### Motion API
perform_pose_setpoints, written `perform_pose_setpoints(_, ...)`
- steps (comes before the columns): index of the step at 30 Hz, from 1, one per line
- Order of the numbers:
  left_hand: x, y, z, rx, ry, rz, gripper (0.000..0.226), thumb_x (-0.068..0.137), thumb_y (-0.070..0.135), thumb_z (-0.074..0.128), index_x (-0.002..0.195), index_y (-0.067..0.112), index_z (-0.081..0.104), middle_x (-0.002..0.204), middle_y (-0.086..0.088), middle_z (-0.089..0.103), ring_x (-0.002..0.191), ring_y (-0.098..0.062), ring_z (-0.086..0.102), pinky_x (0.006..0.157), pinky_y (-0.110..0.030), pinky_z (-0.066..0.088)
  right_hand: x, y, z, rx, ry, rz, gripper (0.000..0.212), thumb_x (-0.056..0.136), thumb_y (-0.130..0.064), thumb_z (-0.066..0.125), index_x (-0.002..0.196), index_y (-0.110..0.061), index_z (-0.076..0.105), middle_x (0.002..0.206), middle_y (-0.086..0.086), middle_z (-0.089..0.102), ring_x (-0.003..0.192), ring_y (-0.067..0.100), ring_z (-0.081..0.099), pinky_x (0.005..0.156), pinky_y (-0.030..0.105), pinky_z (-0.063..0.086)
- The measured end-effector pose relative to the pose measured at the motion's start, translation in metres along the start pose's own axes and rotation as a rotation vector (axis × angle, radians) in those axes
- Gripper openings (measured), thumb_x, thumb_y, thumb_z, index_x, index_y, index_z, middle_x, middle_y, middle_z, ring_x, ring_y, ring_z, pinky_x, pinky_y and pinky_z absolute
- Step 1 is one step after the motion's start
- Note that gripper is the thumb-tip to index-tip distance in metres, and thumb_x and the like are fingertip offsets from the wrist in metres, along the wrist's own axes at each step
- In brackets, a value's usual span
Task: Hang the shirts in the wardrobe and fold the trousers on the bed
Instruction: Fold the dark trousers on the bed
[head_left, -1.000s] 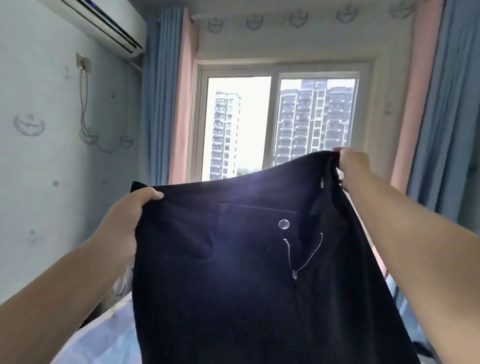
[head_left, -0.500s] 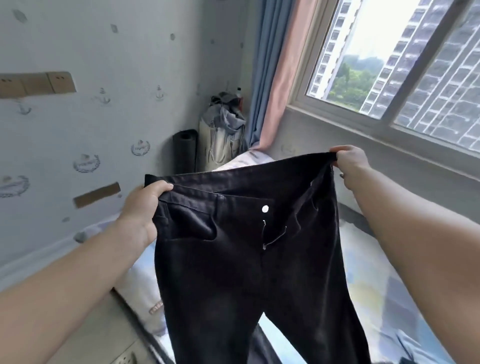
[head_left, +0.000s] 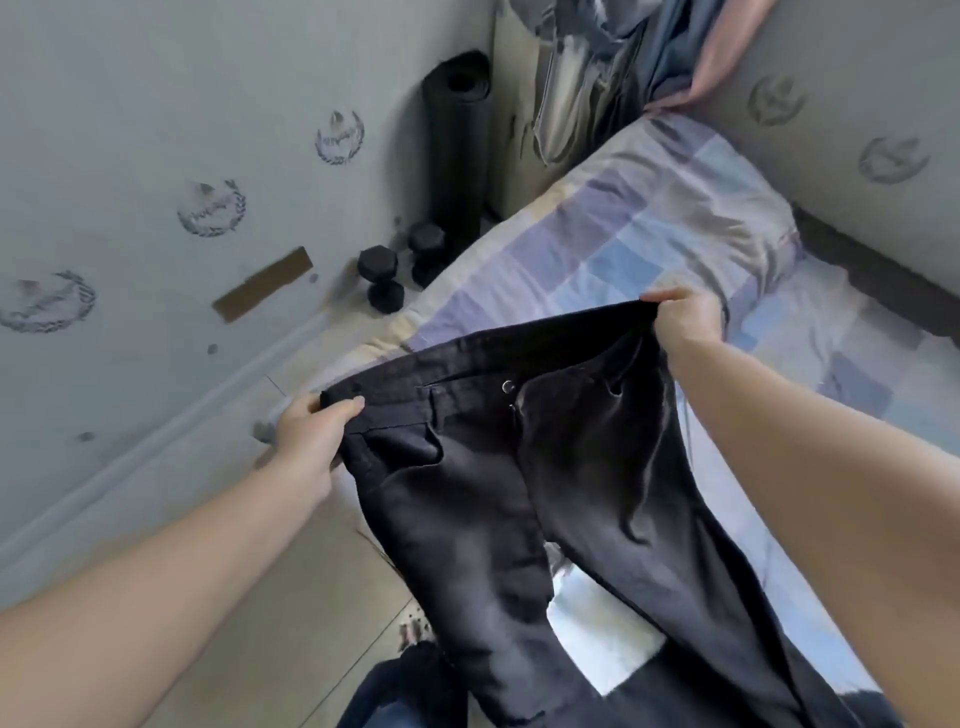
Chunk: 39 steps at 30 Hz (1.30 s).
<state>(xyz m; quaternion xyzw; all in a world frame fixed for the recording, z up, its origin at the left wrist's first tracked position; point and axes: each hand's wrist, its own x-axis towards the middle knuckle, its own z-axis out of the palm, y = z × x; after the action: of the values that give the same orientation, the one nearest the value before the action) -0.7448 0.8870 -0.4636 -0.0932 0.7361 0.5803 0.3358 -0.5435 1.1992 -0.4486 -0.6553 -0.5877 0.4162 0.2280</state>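
trousers (head_left: 545, 493) lowered from window height toward bed (head_left: 649, 218) | left hand (head_left: 311, 431), right hand (head_left: 685, 322): fingers still pinching waistband

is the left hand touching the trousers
Touching. The head view shows the left hand gripping one end of the waistband of the trousers, thumb on the front of the cloth.

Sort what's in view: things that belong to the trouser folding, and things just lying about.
Job: black trousers, left hand, right hand, bed.
Lying about: dumbbells, rolled black mat, curtains.
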Motion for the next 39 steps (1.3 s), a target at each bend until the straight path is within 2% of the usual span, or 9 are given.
perform_pose_setpoints(5, 0.107, -0.020, -0.019, 0.111, 0.023, -0.062, 0.011, 0.082, 0.010, 0.071, 0.090, 0.016, 0.064, 0.091, -0.003, 0.067, 0.079, -0.019, 0.062, 0.077, -0.036, 0.051, 0.024, 0.013, 0.112, -0.038, -0.022, 0.110, 0.054, 0.082, 0.002, 0.030, 0.098, -0.028, 0.072, 0.091, -0.002, 0.062, 0.055, 0.010, 0.043, 0.050, 0.020, 0.032)
perform_pose_setpoints(10, 0.199, -0.055, -0.034, 0.246, 0.040, -0.078, 0.008, 0.082, 0.012, 0.072, 0.084, 0.017, 0.065, 0.090, -0.002, 0.069, 0.082, -0.021, 0.063, 0.077, -0.036, 0.052, 0.051, 0.037, 0.214, -0.066, -0.120, 0.066, 0.059, 0.080, 0.003, 0.031, 0.114, -0.027, 0.068, 0.119, 0.000, 0.065, 0.093, 0.020, 0.060, 0.082, 0.023, 0.049)
perform_pose_setpoints(13, 0.247, -0.081, -0.037, 0.399, 0.056, -0.116, 0.015, 0.083, 0.014, 0.073, 0.093, 0.009, 0.064, 0.098, -0.009, 0.067, 0.095, -0.030, 0.065, 0.085, -0.043, 0.051, 0.069, 0.065, 0.264, -0.128, -0.273, 0.034, 0.054, 0.087, -0.001, 0.037, 0.135, -0.021, 0.053, 0.125, 0.002, 0.060, 0.082, 0.016, 0.059, 0.057, 0.012, 0.043)
perform_pose_setpoints(16, 0.282, -0.092, -0.035, 0.739, 0.060, -0.030, 0.032, 0.081, 0.014, 0.074, 0.108, 0.007, 0.059, 0.113, -0.012, 0.063, 0.112, -0.033, 0.059, 0.090, -0.038, 0.045, 0.063, 0.108, 0.298, -0.288, -0.439, 0.000, 0.053, 0.092, -0.011, 0.049, 0.144, -0.018, 0.040, 0.143, 0.004, 0.048, 0.116, 0.022, 0.055, 0.085, 0.022, 0.045)
perform_pose_setpoints(19, 0.306, -0.089, -0.022, 1.229, 0.010, 0.349, 0.041, 0.081, 0.016, 0.071, 0.120, 0.014, 0.057, 0.121, -0.009, 0.057, 0.112, -0.031, 0.055, 0.094, -0.044, 0.045, 0.034, 0.157, 0.323, -0.492, -0.573, -0.063, 0.050, 0.091, -0.021, 0.058, 0.140, -0.019, 0.045, 0.140, 0.006, 0.048, 0.120, 0.023, 0.052, 0.092, 0.025, 0.039)
perform_pose_setpoints(22, 0.319, -0.092, 0.013, 1.356, -0.257, 0.645, 0.022, 0.085, 0.018, 0.066, 0.107, 0.018, 0.065, 0.109, -0.003, 0.061, 0.102, -0.026, 0.058, 0.085, -0.038, 0.046, 0.006, 0.194, 0.343, -0.638, -0.648, -0.106, 0.053, 0.088, -0.029, 0.062, 0.137, -0.023, 0.045, 0.134, 0.008, 0.044, 0.118, 0.025, 0.049, 0.093, 0.031, 0.041)
perform_pose_setpoints(26, 0.329, -0.114, 0.066, 1.543, -0.579, 0.507, 0.022, 0.090, 0.039, 0.060, 0.107, 0.025, 0.063, 0.103, 0.007, 0.062, 0.099, -0.017, 0.059, 0.084, -0.033, 0.049, -0.008, 0.217, 0.357, -0.687, -0.513, -0.194, 0.049, 0.088, -0.034, 0.063, 0.131, -0.026, 0.041, 0.122, 0.001, 0.044, 0.113, 0.021, 0.044, 0.076, 0.033, 0.042)
perform_pose_setpoints(33, 0.336, -0.147, 0.106, 1.782, -0.553, 0.378, 0.039, 0.084, 0.056, 0.061, 0.102, 0.022, 0.064, 0.107, 0.003, 0.066, 0.104, -0.022, 0.060, 0.080, -0.030, 0.049, -0.005, 0.225, 0.354, -0.453, -0.433, -0.100, 0.008, 0.089, -0.026, 0.054, 0.093, -0.029, 0.047, 0.083, -0.011, 0.053, 0.076, 0.013, 0.053, 0.063, 0.029, 0.039)
perform_pose_setpoints(39, 0.332, -0.146, 0.109, 1.534, -0.485, 0.390, 0.028, 0.092, 0.039, 0.058, 0.074, 0.019, 0.051, 0.085, 0.001, 0.065, 0.092, -0.025, 0.062, 0.074, -0.033, 0.045, -0.019, 0.223, 0.344, -0.180, -0.366, -0.041, 0.018, 0.086, -0.025, 0.054, 0.077, -0.031, 0.040, 0.065, -0.010, 0.050, 0.059, 0.006, 0.044, 0.057, 0.025, 0.040)
